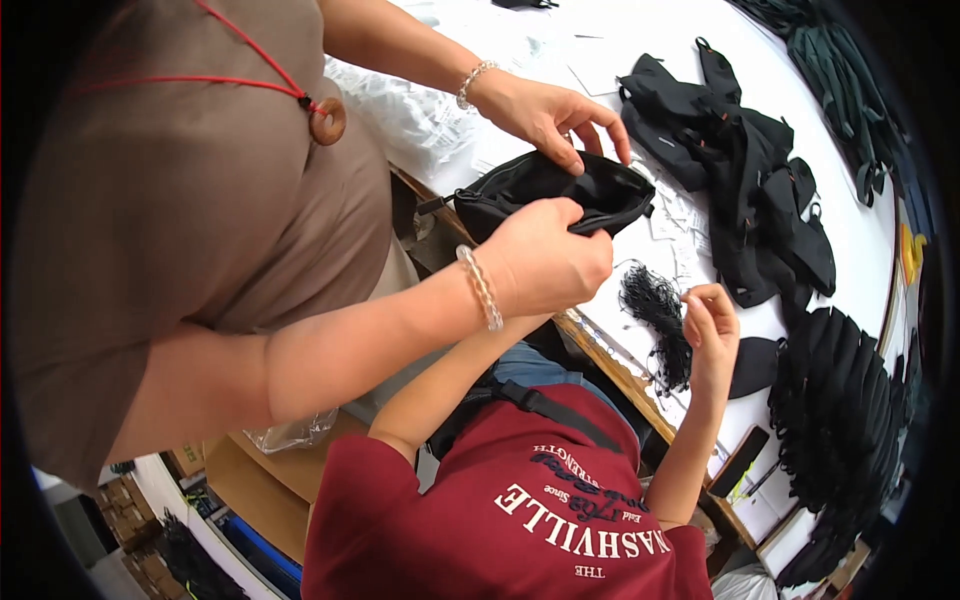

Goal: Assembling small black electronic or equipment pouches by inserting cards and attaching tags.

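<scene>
White table (855,225), black goods everywhere; pouch held open by co-worker

Nearest: wearer's maroon shirt (430,520), white and dark lettering on the chest, upside down from this view because the camera looks down at it. Black strap (545,405) across the waist. Left forearm (450,385) runs behind the co-worker's arm; left hand hidden, can't tell what its fingers do. Right hand (713,325) is raised beside a black cord bundle (660,315), fingers curled, thumb near index; can't tell if they pinch a cord.

Black pouch (535,185) sits over the table's near edge, in the co-worker's hands. Near hand (545,255) has fingers clamped on the near rim; far hand (560,115) arches over the far rim, fingers spread. Gripped on opposite sides, so the mouth gapes and the lining shows.

Beyond: white slips (683,215), any print too small; heaped black pieces (740,170); tight overlapping row (835,420), likely stacked to save space. Farthest, dark straps (845,85) lie lengthwise, probably to avoid tangles. No brand label legible on the goods.
</scene>
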`<state>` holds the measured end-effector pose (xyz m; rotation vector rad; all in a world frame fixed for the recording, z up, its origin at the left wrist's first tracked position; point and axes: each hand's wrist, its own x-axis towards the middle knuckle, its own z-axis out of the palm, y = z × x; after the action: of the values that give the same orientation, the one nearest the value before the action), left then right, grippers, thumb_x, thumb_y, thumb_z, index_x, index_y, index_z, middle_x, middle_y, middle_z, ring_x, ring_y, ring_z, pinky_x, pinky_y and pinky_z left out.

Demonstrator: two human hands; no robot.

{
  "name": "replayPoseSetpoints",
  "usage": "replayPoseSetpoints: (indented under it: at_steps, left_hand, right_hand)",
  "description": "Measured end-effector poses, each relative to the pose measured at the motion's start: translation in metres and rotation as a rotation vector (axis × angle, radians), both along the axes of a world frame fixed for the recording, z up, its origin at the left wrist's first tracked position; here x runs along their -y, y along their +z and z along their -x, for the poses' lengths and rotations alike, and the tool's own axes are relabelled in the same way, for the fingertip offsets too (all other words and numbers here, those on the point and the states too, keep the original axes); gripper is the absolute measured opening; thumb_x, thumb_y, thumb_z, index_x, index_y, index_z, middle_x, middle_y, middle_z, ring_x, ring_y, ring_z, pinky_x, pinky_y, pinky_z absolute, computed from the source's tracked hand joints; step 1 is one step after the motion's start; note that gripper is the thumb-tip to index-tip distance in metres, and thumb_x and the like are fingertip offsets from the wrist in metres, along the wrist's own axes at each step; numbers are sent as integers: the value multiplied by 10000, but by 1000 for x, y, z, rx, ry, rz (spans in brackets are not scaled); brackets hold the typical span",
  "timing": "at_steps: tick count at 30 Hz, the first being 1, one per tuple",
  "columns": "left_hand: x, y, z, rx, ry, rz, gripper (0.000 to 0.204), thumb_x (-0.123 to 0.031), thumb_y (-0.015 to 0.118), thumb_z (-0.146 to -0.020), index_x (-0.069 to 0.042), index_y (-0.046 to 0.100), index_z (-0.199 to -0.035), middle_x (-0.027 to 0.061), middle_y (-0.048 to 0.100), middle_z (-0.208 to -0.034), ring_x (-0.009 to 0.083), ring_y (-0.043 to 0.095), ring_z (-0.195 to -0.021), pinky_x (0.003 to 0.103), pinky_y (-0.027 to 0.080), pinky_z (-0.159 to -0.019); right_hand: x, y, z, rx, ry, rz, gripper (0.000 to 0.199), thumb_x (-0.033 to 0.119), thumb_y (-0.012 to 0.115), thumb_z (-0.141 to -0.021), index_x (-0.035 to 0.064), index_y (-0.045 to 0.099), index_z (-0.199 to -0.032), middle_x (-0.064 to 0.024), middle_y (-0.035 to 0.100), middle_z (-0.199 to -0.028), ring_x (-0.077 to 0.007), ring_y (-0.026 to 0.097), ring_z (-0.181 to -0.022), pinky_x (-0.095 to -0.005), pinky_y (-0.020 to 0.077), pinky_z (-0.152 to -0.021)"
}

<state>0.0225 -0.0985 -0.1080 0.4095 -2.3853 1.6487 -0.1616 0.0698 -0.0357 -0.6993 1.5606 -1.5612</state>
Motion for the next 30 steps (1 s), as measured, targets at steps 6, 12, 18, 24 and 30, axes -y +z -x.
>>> replayPoseSetpoints:
  at_steps: [6,12,18,24,30]
  left_hand:
    - [6,109,17,468,-562,81,180,-117,611,-668,-60,483,-554,108,521,-490,233,500,-448,366,455,-495]
    - [2,99,26,502,-569,262,171,-115,609,-687,-60,491,-577,95,518,-503,201,512,-477,339,438,-487]
    - [-10,84,27,484,-458,175,85,-86,585,-744,-28,526,-725,53,507,-538,129,449,-496,305,417,-479]
    - [-75,57,-21,-168,-93,-2155,344,-223,600,-887,-56,543,-1182,131,587,-1114,294,549,-1069,382,414,-932]
    - [-65,139,-5,8,-595,-2488,255,-138,694,-804,-55,627,-1036,62,610,-1068,251,591,-992,374,445,-874]
  right_hand:
    - [-3,-2,-12,-58,21,-83,63,70,609,-890,8,605,-897,26,594,-808,-17,428,-649,-162,329,-600]
    - [21,18,-32,-531,121,156,33,-5,592,-832,-15,575,-858,-121,593,-1185,-131,575,-775,-227,442,-608]
    - [41,-2,-30,-472,198,132,79,19,572,-857,-17,556,-925,-135,614,-1132,-244,631,-904,-313,491,-777]
    - [34,-13,-30,-603,121,191,94,-4,588,-811,-13,556,-899,-138,614,-1075,-323,610,-926,-356,484,-819]
    - [24,-31,-30,-691,35,310,153,-36,657,-748,7,576,-871,-145,601,-1103,-329,601,-953,-373,486,-829]
